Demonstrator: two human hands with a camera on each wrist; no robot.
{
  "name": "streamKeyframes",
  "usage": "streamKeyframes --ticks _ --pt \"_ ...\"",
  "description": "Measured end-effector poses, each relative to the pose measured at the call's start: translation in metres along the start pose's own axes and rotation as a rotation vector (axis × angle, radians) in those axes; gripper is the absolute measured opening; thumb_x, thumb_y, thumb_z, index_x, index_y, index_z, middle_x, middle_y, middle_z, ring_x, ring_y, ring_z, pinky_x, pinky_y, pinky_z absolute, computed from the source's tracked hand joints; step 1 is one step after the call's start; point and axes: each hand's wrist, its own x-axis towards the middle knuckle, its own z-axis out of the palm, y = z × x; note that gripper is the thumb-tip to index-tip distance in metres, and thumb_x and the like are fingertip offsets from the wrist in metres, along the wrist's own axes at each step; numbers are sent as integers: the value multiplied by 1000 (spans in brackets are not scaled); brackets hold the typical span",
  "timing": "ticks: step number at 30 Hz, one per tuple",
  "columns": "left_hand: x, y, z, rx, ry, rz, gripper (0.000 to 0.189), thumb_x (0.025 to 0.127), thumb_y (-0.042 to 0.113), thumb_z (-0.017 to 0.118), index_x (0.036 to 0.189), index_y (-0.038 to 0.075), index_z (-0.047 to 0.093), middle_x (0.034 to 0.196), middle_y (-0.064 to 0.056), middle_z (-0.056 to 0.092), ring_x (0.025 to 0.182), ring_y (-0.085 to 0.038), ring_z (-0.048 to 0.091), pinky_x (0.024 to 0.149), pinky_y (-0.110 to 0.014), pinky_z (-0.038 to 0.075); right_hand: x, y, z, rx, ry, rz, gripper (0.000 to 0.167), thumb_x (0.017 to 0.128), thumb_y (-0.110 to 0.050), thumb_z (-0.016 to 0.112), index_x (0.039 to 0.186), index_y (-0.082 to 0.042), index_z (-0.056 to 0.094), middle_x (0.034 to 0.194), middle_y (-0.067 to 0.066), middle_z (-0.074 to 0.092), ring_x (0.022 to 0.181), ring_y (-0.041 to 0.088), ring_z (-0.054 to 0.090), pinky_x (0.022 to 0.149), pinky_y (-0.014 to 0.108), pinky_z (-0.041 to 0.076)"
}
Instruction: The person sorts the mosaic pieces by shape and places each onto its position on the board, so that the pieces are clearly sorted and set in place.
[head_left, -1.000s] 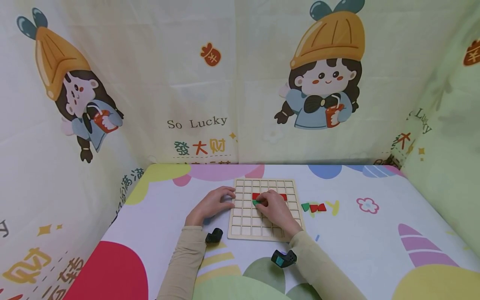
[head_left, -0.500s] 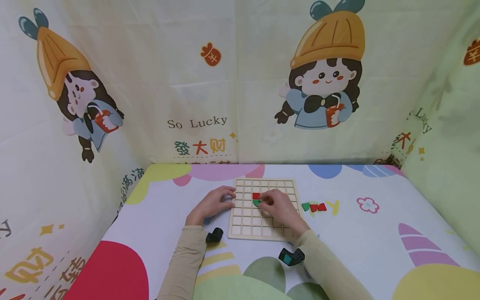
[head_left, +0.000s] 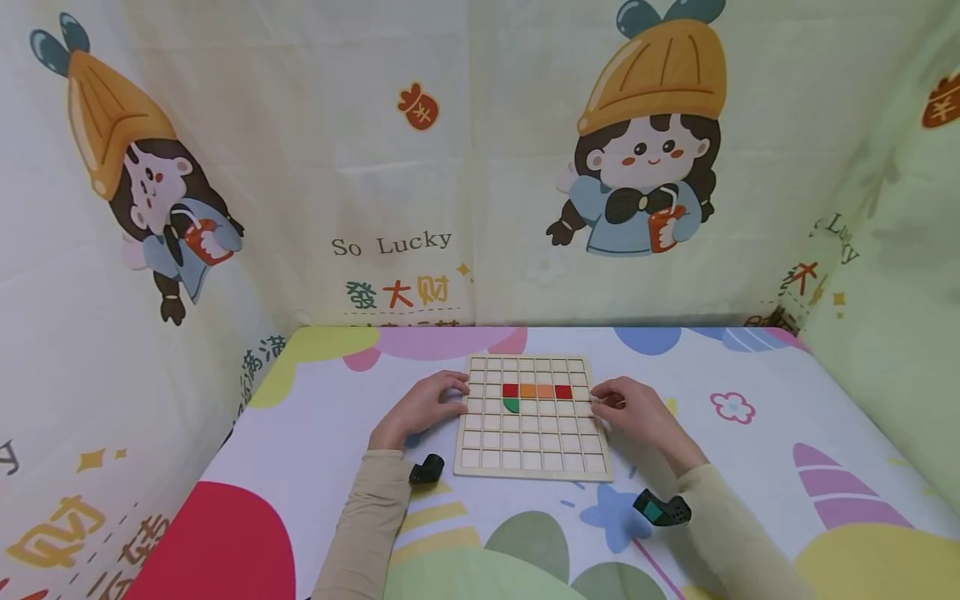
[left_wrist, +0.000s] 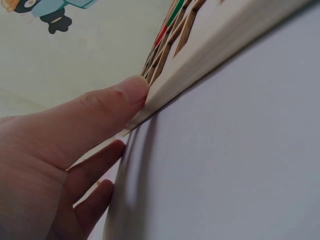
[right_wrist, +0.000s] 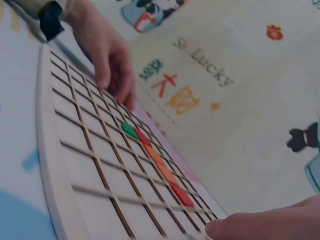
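Observation:
A wooden grid board (head_left: 532,461) lies flat on the table. One row holds a red square (head_left: 511,391), two orange squares (head_left: 536,392) and another red square (head_left: 563,392). Below the first red one sits a green quarter-round piece (head_left: 512,405). My left hand (head_left: 423,408) rests at the board's left edge, fingers loosely bent; its thumb (left_wrist: 132,90) touches the rim in the left wrist view. Beside the right edge is my right hand (head_left: 637,412), fingers bent, over where loose pieces lay. Whether it pinches one is hidden; the right wrist view shows only part of it (right_wrist: 275,222).
The table (head_left: 337,400) wears a printed cloth with coloured shapes. Printed curtains (head_left: 510,167) stand close behind it and at both sides. A black wrist camera (head_left: 427,469) sits on the left forearm, another camera (head_left: 662,507) on the right.
My right hand has moved right, off the grid to beside its right edge. The orange squares are uncovered now, and the loose red and green pieces are covered. The left hand keeps its place.

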Motion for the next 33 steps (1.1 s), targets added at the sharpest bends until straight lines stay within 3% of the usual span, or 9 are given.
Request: streamKeyframes --ticks 11,25,33 --pt "-2 0 -1 -14 6 4 23 87 15 75 108 7 68 137 -7 56 133 -26 45 113 -41 34 -8 29 -19 -27 16 40 30 90 -17 72 114 -1 67 109 13 64 92 24 64 82 43 57" --pt "-2 1 1 -34 5 -18 23 87 15 75 108 8 69 137 -6 56 133 -25 45 113 -41 34 -4 34 -18 -47 -63 -131 30 86 -14 76 114 -4 68 109 7 64 96 21 62 87 44 55" --pt "-1 1 1 -32 9 -31 23 87 15 75 108 9 69 137 -4 56 133 -24 45 113 -40 35 -1 35 -22 -82 -151 -190 24 87 -14 74 111 -9 70 107 0 64 92 15 59 84 34 54"
